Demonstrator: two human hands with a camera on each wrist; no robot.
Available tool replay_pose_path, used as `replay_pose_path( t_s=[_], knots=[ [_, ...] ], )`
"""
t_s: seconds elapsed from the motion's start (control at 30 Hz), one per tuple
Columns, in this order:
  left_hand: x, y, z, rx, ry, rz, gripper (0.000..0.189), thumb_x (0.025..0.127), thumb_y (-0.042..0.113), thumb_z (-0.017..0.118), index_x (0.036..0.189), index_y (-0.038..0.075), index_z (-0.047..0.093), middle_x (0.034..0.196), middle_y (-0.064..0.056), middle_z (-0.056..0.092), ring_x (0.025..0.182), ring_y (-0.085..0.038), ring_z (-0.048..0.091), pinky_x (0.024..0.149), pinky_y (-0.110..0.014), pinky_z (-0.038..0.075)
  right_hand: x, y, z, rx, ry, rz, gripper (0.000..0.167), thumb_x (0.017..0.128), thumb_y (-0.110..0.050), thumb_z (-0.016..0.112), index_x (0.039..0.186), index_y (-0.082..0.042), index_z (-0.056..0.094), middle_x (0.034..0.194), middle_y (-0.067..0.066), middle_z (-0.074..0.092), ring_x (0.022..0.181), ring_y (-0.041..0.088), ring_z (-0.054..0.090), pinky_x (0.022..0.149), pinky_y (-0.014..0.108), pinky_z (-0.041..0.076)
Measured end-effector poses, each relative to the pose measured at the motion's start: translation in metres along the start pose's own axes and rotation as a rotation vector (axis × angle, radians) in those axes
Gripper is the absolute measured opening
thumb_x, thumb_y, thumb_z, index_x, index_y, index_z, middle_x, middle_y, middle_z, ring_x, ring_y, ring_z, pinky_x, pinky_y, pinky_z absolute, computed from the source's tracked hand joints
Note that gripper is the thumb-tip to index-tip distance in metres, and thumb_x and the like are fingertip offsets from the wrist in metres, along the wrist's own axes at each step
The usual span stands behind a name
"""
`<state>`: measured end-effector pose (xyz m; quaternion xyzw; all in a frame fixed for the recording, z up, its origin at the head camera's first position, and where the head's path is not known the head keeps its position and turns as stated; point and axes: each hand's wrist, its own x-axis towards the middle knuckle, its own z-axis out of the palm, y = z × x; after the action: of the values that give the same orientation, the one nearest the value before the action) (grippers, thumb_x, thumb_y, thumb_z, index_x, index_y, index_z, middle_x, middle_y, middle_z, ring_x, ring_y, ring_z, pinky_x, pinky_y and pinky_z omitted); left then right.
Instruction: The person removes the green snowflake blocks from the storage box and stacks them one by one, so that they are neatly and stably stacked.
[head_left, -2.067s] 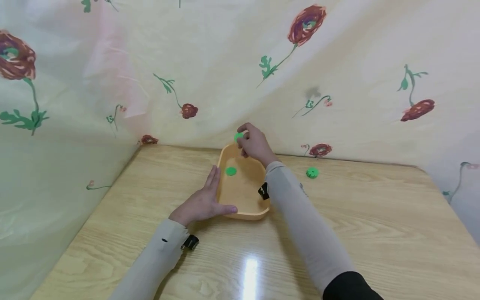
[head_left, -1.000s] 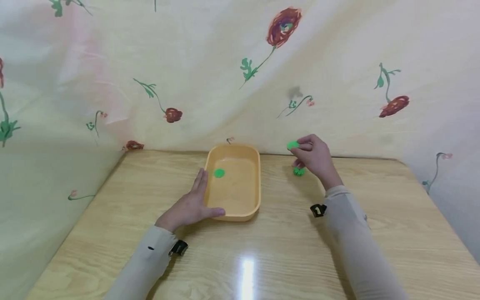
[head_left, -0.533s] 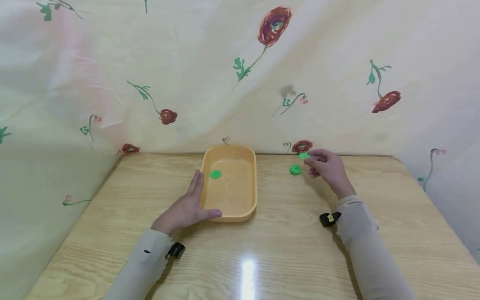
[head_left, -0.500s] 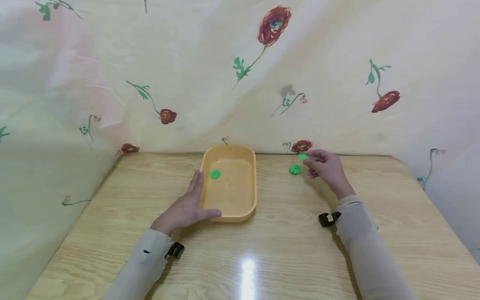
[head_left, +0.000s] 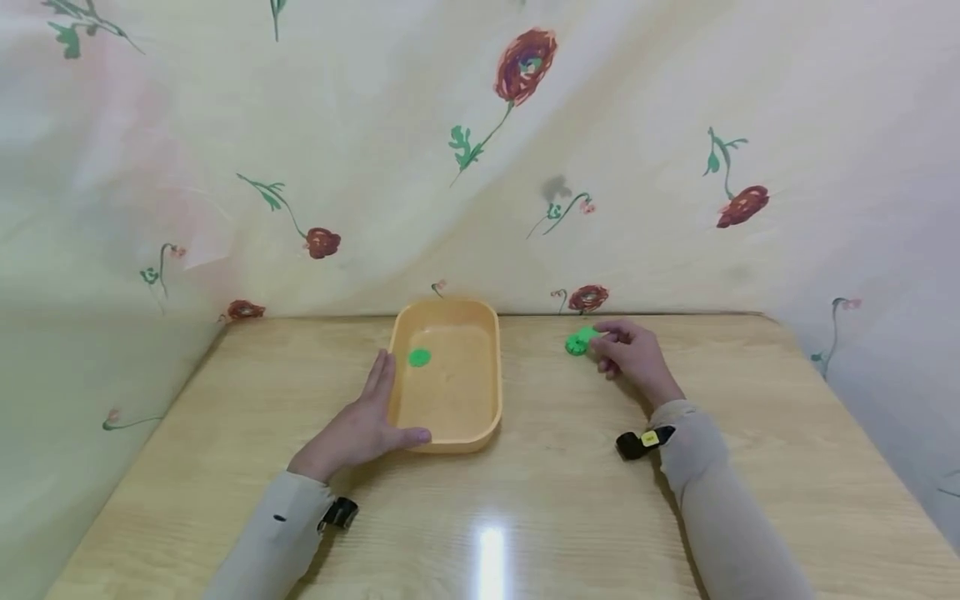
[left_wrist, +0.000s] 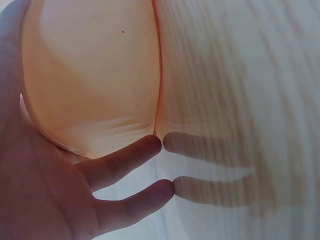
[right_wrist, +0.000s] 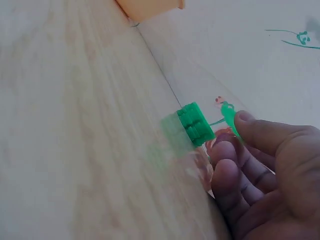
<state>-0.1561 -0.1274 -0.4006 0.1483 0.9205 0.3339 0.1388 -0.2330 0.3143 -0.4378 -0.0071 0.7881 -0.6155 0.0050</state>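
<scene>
My right hand (head_left: pixel 633 358) pinches a thin green disc (head_left: pixel 588 335) between thumb and fingers. Just left of it, a thicker green notched wheel (head_left: pixel 576 345) lies on the table; in the head view the disc partly overlaps it. A gap shows between the held disc (right_wrist: pixel 230 117) and the notched wheel (right_wrist: pixel 195 125) in the right wrist view. My left hand (head_left: pixel 356 429) lies along the left side of an orange tray (head_left: pixel 450 404), fingers straight, thumb over its near rim. Inside the tray, towards the far left, sits another flat green disc (head_left: pixel 419 357).
The wooden table (head_left: pixel 555 492) meets a flower-printed sheet (head_left: pixel 420 150) just behind the tray and the wheel. More of this sheet hangs along the left and right sides. Black wrist cameras sit on both cuffs.
My right hand has carried the green disc from above the tray to the right, then slightly left and down beside the notched wheel. The left hand has stayed against the tray.
</scene>
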Motion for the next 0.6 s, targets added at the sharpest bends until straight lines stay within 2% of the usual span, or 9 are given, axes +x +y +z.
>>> replay_pose_path(
  t_s=[0.23,0.6],
  knots=[
    [-0.0026,-0.0007,0.0022,0.003,-0.001,0.004,0.132,0.08,0.063,0.078,0.161,0.017,-0.015,0.166,-0.002,-0.022,0.143,-0.047,0.027,0.107,-0.059,0.036,0.0,0.0028,0.0029,-0.088,-0.018,-0.047,0.037,0.097,-0.012,0.07,0.129,0.005,0.061,0.089,0.013,0.061,0.061,0.015,0.061,0.053,0.028,0.053],
    [-0.0018,-0.003,0.0029,0.005,0.007,0.001,0.133,0.078,0.064,0.078,0.161,0.015,-0.014,0.167,-0.006,-0.021,0.144,-0.048,0.025,0.107,-0.059,0.035,0.0049,0.0045,0.0075,-0.145,-0.055,-0.037,0.037,0.098,-0.015,0.069,0.13,0.002,0.062,0.089,0.016,0.061,0.061,0.016,0.06,0.053,0.029,0.052]
  ],
)
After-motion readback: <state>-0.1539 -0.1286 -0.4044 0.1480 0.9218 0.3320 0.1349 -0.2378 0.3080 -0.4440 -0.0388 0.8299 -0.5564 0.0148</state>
